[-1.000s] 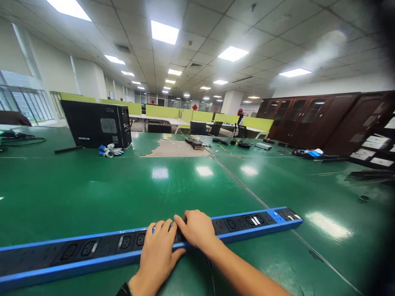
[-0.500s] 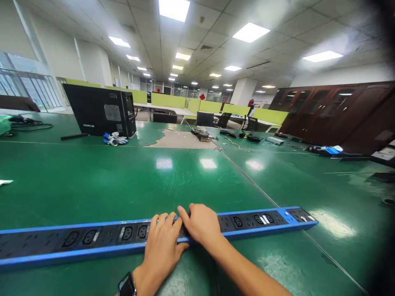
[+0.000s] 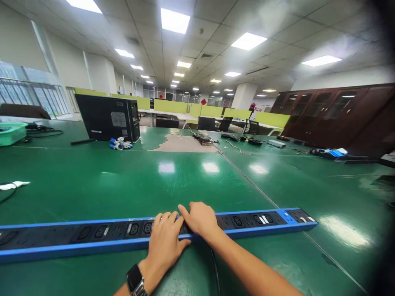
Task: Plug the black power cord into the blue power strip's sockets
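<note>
A long blue power strip with black sockets lies across the green table in front of me. My left hand rests on top of its middle, fingers laid flat over the sockets, a dark watch on the wrist. My right hand sits just to the right of it, also on the strip, fingers curled down over the sockets with the index finger pointing left toward the left hand. What lies under the fingers is hidden.
A black computer case stands at the back left with blue-white gloves beside it. A green basket and a cable are at the left edge. Small parts and devices lie at the far right. A table seam runs diagonally.
The view has shifted so the strip and hands sit slightly right and the wrist watch shows. Both hands stay on the same spot of the strip.
</note>
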Demonstrator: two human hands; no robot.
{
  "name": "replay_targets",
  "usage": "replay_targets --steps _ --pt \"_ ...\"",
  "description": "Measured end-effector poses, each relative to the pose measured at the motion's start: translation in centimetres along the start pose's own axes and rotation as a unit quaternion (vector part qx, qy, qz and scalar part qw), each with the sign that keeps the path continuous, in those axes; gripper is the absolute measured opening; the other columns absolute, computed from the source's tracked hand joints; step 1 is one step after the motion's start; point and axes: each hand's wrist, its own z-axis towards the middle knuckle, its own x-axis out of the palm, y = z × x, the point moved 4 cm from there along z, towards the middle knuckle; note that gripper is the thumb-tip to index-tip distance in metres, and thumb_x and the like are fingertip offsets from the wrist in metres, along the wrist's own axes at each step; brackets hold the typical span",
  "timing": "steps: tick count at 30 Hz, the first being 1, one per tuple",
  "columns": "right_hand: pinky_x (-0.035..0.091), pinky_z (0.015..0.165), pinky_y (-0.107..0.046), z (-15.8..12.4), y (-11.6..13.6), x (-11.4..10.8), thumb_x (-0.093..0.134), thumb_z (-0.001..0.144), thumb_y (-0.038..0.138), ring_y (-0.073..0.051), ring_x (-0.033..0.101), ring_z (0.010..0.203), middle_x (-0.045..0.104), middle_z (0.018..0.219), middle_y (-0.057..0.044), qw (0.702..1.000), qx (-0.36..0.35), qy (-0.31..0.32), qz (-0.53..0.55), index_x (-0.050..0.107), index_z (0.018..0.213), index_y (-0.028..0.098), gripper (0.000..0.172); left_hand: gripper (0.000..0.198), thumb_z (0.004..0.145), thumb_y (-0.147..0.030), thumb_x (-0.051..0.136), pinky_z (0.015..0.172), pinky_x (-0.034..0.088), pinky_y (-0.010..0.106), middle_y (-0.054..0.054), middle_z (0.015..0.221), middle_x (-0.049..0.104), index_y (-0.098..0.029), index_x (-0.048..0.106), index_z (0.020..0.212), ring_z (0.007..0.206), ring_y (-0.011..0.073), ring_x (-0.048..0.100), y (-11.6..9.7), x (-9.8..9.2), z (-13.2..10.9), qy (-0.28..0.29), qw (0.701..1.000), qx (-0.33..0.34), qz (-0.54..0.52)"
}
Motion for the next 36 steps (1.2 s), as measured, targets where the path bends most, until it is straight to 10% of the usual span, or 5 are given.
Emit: replay_targets --steps 11,19,36 --pt "0.044 0.067 -0.024 1.5 -3.4 0.0 0.004 0.097 0.048 -0.014 0.067 0.075 0.074 0.085 -0.007 0.991 -0.034 -0.012 0.129 0.070 0.089 0.017 0.074 0.060 0.076 -0.039 0.069 0.107 0.028 0.053 0.009 0.131 0.057 -0.022 0.051 0.130 0.121 0.0301 0.047 -0.7 -0.7 -0.4 -0.014 0.999 0.024 -0.038" --pt "0.036 0.079 -0.034 -0.9 -11.1 -1.5 0.036 0.093 0.045 -0.024 0.061 0.085 0.070 0.083 -0.012 0.996 -0.038 -0.082 0.002 0.068 0.076 0.017 0.046 0.041 0.082 -0.022 0.063 0.087 0.046 0.039 0.003 0.111 0.065 -0.028 0.056 0.122 0.101 0.0225 0.056 -4.8 0.4 2.4 -0.006 0.985 0.160 -0.055" --pt "0.033 0.073 -0.031 -0.9 -10.8 -1.0 0.035 0.095 0.045 -0.020 0.061 0.081 0.071 0.082 -0.010 0.992 -0.021 -0.106 -0.073 0.070 0.073 0.019 0.049 0.042 0.084 -0.012 0.050 0.090 0.055 0.043 0.009 0.111 0.069 -0.017 0.053 0.126 0.096 0.0232 0.068 -4.5 2.9 1.8 -0.133 0.970 0.201 0.038"
